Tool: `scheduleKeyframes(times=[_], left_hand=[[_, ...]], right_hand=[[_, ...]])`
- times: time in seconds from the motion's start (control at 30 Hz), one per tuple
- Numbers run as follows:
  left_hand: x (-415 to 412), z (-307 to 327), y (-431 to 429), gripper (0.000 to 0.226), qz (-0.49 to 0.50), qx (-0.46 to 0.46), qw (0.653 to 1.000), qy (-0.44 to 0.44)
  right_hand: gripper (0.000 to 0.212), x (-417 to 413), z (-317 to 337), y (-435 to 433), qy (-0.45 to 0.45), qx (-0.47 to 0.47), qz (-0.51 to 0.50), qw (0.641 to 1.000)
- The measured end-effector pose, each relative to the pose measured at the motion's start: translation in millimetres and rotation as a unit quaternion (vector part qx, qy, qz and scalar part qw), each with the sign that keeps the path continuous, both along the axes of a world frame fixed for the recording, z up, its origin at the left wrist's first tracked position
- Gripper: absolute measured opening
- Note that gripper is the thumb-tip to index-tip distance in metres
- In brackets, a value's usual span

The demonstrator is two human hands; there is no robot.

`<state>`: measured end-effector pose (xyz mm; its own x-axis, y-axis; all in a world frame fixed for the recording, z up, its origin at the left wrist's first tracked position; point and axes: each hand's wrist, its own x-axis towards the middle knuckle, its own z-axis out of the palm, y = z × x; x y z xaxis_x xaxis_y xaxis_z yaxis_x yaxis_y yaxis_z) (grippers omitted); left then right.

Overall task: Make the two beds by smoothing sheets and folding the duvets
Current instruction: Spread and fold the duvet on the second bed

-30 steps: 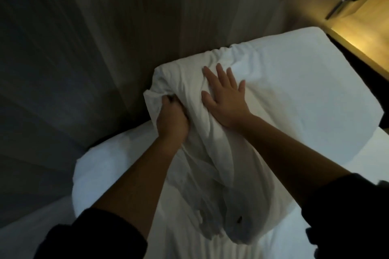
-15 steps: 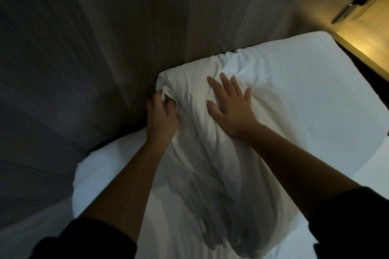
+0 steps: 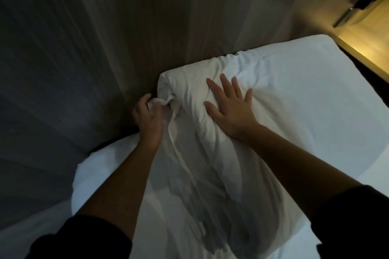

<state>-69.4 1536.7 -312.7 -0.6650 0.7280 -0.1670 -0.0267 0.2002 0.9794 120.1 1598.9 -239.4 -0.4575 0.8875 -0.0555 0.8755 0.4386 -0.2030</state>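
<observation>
Nearest, the slack tail of the white pillowcase (image 3: 210, 206) lies rumpled at the head edge of the bed (image 3: 370, 174). The left hand (image 3: 148, 120) pinches its bunched corner with curled fingers. The right hand (image 3: 230, 111) presses flat, fingers spread. Tugging against that press could skew the cover or set creases. Beyond, the headboard wall (image 3: 147, 27) crowds the left knuckles.
</observation>
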Motion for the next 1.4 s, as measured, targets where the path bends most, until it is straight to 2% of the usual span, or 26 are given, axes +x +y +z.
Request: scheduleKeyframes(times=[0.07,0.17,0.23,0.3,0.33,0.4,0.47,0.57,0.63,0.77,0.83,0.87,1.0,1.1,1.2,1.3,1.4], left_hand=[[-7,1,13,0.051,-0.022,-0.034,0.994,-0.106],[-6,2,33,0.055,-0.059,-0.109,0.986,-0.112],[-10,0,42,0.064,-0.067,-0.185,0.978,-0.061],[-17,-3,43,0.072,-0.110,-0.289,0.949,0.056],[-20,-3,43,0.074,-0.132,-0.311,0.936,0.103],[-23,-3,42,0.073,-0.159,-0.276,0.941,0.116],[-23,-3,41,0.068,-0.160,-0.222,0.959,0.077],[-25,-3,41,0.070,-0.128,-0.199,0.972,-0.003],[-28,-1,40,0.071,-0.137,-0.196,0.970,-0.040],[-35,3,37,0.085,-0.203,-0.215,0.955,-0.027],[-36,6,36,0.091,-0.213,-0.216,0.953,0.007],[-36,7,37,0.086,-0.215,-0.214,0.952,0.039],[-24,19,41,0.040,-0.200,-0.217,0.925,0.237],[-11,24,45,0.018,-0.151,-0.206,0.912,0.322],[1,26,46,0.017,-0.126,-0.204,0.923,0.300],[6,25,44,0.026,-0.108,-0.215,0.946,0.218],[8,19,32,0.011,-0.072,-0.090,0.982,0.147]], right_hand=[[0.075,-1,5,1,-0.004,-0.006,0.008,1.000],[0.073,2,6,2,0.003,-0.014,0.010,1.000],[0.071,4,4,4,-0.003,-0.017,0.015,1.000],[0.068,4,3,4,-0.009,-0.017,0.017,1.000],[0.067,4,3,4,-0.010,-0.017,0.017,1.000],[0.067,4,3,4,-0.011,-0.018,0.014,1.000],[0.068,4,3,4,-0.011,-0.020,0.014,1.000],[0.067,6,3,5,-0.010,-0.023,0.016,1.000],[0.067,6,2,5,-0.007,-0.021,0.018,1.000],[0.067,7,-1,5,-0.006,-0.015,0.019,1.000],[0.066,8,-1,5,-0.001,-0.013,0.023,1.000],[0.066,8,-2,6,0.002,-0.014,0.023,1.000],[0.067,7,-5,5,-0.001,-0.010,0.021,1.000],[0.071,7,-9,5,0.003,-0.004,0.020,1.000],[0.072,5,-14,6,-0.006,0.001,0.014,1.000],[0.075,4,-13,4,-0.013,0.000,0.008,1.000],[0.076,5,-10,2,-0.010,-0.006,0.004,1.000]])
